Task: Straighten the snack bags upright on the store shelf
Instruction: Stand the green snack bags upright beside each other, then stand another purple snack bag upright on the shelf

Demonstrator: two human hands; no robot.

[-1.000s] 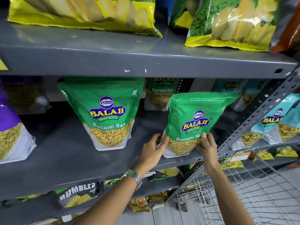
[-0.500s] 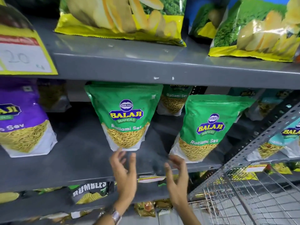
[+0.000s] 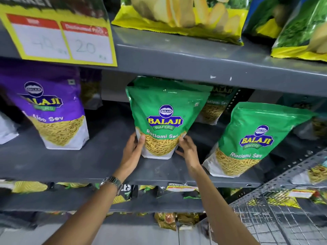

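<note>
A green Balaji Ratlami Sev bag (image 3: 164, 110) stands upright in the middle of the grey shelf (image 3: 74, 165). My left hand (image 3: 132, 151) grips its lower left edge, thumb on the front. My right hand (image 3: 188, 151) presses against its lower right edge. A second green Ratlami Sev bag (image 3: 251, 138) stands to the right, leaning rightward, untouched. A purple Balaji sev bag (image 3: 53, 110) stands upright at the left.
More sev bags sit behind at the shelf's back. The upper shelf (image 3: 194, 62) holds yellow chip bags and a yellow price tag (image 3: 60, 38). Lower shelves carry other snack packs. A wire cart (image 3: 283, 218) stands at the lower right.
My hands left the right green bag, moved left across the shelf, and now hold the middle green bag by its lower edges. The view has shifted leftward.
</note>
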